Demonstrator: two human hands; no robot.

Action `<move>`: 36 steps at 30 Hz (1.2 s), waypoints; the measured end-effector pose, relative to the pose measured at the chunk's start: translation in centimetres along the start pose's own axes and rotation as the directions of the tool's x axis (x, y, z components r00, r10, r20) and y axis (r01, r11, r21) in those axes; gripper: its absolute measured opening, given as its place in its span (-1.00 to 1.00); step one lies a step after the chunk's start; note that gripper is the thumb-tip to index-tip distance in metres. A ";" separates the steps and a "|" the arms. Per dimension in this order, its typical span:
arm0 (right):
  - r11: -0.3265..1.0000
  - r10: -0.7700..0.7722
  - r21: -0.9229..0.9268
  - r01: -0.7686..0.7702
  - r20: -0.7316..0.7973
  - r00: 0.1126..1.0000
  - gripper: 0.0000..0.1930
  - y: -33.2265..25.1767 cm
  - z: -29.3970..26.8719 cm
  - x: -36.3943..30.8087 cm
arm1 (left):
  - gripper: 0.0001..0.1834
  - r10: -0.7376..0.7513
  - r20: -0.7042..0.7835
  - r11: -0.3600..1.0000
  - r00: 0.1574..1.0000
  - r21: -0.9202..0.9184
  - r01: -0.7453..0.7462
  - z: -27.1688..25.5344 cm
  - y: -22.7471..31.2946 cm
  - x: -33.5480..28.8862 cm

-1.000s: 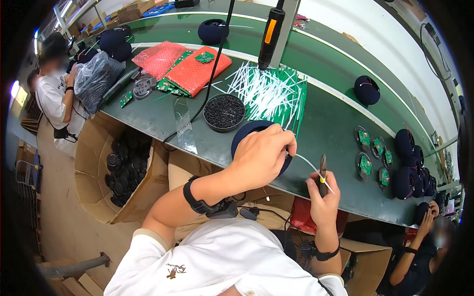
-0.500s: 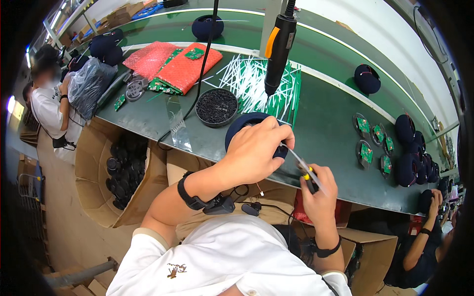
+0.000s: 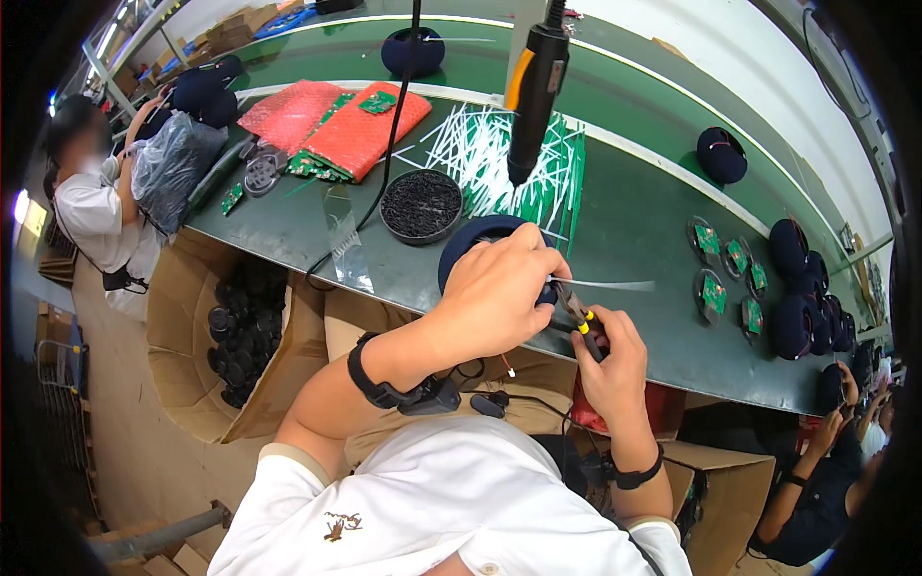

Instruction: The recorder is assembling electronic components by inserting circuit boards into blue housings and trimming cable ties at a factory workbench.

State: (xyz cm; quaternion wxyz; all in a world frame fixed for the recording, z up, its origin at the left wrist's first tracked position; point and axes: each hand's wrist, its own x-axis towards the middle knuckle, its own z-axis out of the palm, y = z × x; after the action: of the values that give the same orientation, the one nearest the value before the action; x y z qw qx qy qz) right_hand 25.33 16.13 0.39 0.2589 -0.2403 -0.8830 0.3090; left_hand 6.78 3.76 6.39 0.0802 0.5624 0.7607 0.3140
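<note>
Through the head camera, I see the left hand (image 3: pixel 504 288) closed over a dark blue ball (image 3: pixel 457 248) at the near edge of the green table (image 3: pixel 634 221), its fingers hiding much of it. The right hand (image 3: pixel 615 363) grips a pair of cutters (image 3: pixel 586 328) with yellow bands, their tips pointing up toward the ball, just beside the left fingertips; I cannot tell whether the jaws touch the white strip (image 3: pixel 615 285), which sticks out rightward from near those fingertips. Beyond the ball I have a black and orange power screwdriver (image 3: pixel 536 106) hanging in front of a heap of white strips (image 3: pixel 495 158). A round tray (image 3: pixel 423 238) of small black pieces (image 3: pixel 421 204) stands near the ball, to its left, while well to the right five green circuit boards (image 3: pixel 713 296) lie near other dark blue balls (image 3: pixel 792 326)
</note>
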 end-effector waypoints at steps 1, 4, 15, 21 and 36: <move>1.000 -0.002 0.010 0.002 0.002 1.000 -0.61 0.0 0.0 0.0 | -0.61 -0.009 0.012 1.000 1.000 -0.005 0.009 0.0 0.0 0.0; 0.999 0.001 0.039 -0.001 0.005 1.000 -0.61 -0.1 0.2 0.4 | -0.64 0.024 -0.022 0.996 0.999 -0.082 -0.026 -0.1 -0.1 0.0; 0.991 -0.043 0.121 0.049 -0.048 0.998 -0.73 0.0 1.5 1.0 | -0.74 0.037 -0.082 0.994 0.996 -0.103 -0.045 0.0 0.0 0.0; 0.994 -0.104 0.001 0.105 -0.078 0.991 -0.72 0.5 1.9 1.1 | -0.96 -0.020 -0.179 0.982 0.984 -0.186 -0.014 0.0 0.5 0.4; 0.945 -0.263 -0.202 0.256 -0.008 0.965 -0.33 -0.2 -2.7 4.1 | -0.86 -0.393 -0.516 0.887 0.761 0.007 0.462 -1.2 -12.2 -1.0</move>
State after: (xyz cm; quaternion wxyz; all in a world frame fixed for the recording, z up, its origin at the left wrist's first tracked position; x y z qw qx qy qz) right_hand 23.82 19.54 3.67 0.2873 -0.1517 -0.9288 0.1782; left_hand -3.29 0.33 0.21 -0.0880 0.2768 0.8824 0.3702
